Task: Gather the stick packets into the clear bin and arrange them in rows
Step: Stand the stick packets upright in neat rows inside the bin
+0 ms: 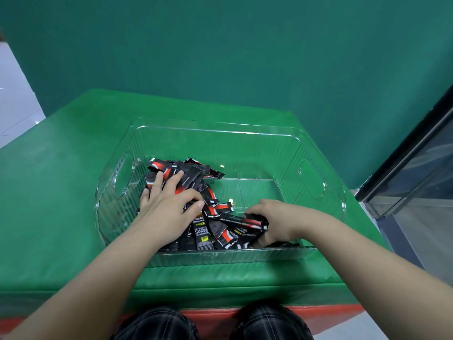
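Clear ribbed plastic makes up the bin [318, 182] in front of me, which sits on a green padded table [61, 204] with a red edge nearest my knees. The bin has an oval handle hole in each end wall. Inside it, a loose heap of stick packets [208, 231] lies against the near wall and runs toward the left end; the right part of the floor shows only green through the plastic.

My right hand [272, 222] is low in the near right part of the heap, fingers curled round a bunch of packets that stick out leftward from my grip. My left hand [166, 202] lies on top of the pile farther in, toward the left wall, fingers spread and fairly straight, pressing down on the packets, the thumb pointing right.

The packets are black and narrow, with red and white markings and small pale print; one near the front wall shows a yellow mark. They lie crossed at every angle, overlapping, not in rows. A few at the far end of the heap fan out past my left fingertips [181, 173].

Beyond the table stands a dark green wall [245, 57].
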The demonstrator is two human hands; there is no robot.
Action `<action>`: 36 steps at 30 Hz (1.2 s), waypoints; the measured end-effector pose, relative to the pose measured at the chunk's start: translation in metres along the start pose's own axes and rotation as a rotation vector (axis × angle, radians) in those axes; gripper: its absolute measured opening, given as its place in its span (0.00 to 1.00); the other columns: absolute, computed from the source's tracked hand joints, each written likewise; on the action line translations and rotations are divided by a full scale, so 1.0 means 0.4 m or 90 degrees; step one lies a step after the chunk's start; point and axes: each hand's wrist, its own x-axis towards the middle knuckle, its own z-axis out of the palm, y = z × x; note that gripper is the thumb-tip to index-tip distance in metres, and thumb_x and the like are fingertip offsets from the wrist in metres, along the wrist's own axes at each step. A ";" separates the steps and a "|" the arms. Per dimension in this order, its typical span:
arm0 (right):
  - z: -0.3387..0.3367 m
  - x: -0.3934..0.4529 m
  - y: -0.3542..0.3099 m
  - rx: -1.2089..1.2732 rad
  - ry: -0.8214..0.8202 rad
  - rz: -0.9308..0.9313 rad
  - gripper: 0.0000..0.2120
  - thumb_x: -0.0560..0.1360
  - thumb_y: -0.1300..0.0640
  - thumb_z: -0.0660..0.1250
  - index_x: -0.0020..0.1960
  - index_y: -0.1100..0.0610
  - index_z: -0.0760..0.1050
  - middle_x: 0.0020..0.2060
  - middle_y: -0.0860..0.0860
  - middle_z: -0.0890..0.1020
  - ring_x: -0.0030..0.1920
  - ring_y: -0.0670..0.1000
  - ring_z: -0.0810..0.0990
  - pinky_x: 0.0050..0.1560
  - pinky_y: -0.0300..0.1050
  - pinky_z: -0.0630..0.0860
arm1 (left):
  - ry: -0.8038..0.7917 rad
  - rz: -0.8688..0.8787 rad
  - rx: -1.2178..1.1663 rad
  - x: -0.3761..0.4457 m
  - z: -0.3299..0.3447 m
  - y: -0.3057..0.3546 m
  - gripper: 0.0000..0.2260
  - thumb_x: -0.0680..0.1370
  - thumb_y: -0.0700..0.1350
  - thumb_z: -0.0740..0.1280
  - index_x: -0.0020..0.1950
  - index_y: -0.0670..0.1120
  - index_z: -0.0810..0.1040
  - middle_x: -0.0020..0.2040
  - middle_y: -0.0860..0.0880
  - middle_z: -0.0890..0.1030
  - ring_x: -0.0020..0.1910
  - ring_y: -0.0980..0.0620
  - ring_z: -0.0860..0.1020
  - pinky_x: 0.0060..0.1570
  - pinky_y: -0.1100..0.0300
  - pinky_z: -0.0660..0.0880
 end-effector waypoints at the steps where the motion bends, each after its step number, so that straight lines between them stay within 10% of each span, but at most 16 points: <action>1: 0.000 0.000 0.001 0.022 0.036 0.005 0.28 0.67 0.47 0.75 0.64 0.49 0.71 0.54 0.49 0.76 0.55 0.54 0.75 0.55 0.46 0.74 | -0.002 -0.001 0.002 0.000 0.000 -0.001 0.12 0.81 0.61 0.53 0.59 0.64 0.73 0.80 0.53 0.45 0.77 0.45 0.36 0.73 0.41 0.39; 7: -0.036 -0.047 -0.009 -0.001 0.115 0.053 0.44 0.71 0.56 0.71 0.77 0.48 0.46 0.74 0.53 0.60 0.70 0.55 0.64 0.64 0.47 0.70 | 0.001 -0.004 -0.002 0.001 0.002 -0.002 0.10 0.81 0.60 0.55 0.58 0.65 0.74 0.80 0.54 0.45 0.77 0.45 0.35 0.73 0.41 0.38; 11: -0.062 -0.077 -0.087 0.064 0.069 -0.046 0.38 0.71 0.53 0.71 0.75 0.48 0.55 0.70 0.47 0.67 0.55 0.47 0.75 0.49 0.30 0.72 | 0.016 -0.015 0.002 0.009 0.009 -0.008 0.10 0.81 0.57 0.58 0.60 0.65 0.74 0.80 0.53 0.45 0.77 0.44 0.37 0.73 0.41 0.40; 15: -0.018 -0.014 -0.154 0.044 0.004 -0.056 0.42 0.69 0.44 0.73 0.75 0.52 0.56 0.70 0.53 0.67 0.67 0.54 0.69 0.67 0.47 0.67 | 0.052 -0.035 -0.014 0.013 0.011 -0.010 0.14 0.80 0.48 0.60 0.61 0.65 0.74 0.80 0.54 0.48 0.78 0.44 0.40 0.74 0.41 0.44; 20: 0.029 0.063 -0.215 -0.118 0.030 -0.001 0.52 0.68 0.41 0.73 0.77 0.56 0.44 0.71 0.60 0.59 0.70 0.62 0.61 0.68 0.57 0.64 | 0.069 -0.046 -0.051 0.007 0.004 -0.007 0.16 0.80 0.45 0.57 0.60 0.65 0.75 0.80 0.54 0.50 0.78 0.46 0.40 0.75 0.43 0.44; 26: 0.021 0.080 -0.197 -0.023 0.166 -0.031 0.28 0.65 0.49 0.74 0.59 0.59 0.68 0.52 0.56 0.76 0.52 0.58 0.77 0.46 0.46 0.73 | 0.090 -0.046 -0.070 -0.002 -0.001 0.000 0.10 0.80 0.57 0.60 0.60 0.63 0.75 0.80 0.53 0.52 0.78 0.46 0.42 0.74 0.43 0.45; 36: 0.014 0.097 -0.139 0.095 0.221 0.009 0.11 0.69 0.54 0.70 0.49 0.56 0.74 0.41 0.53 0.79 0.43 0.56 0.78 0.41 0.45 0.74 | 0.084 -0.043 -0.098 -0.006 -0.008 -0.001 0.14 0.81 0.58 0.57 0.66 0.63 0.70 0.80 0.54 0.47 0.78 0.48 0.39 0.74 0.41 0.45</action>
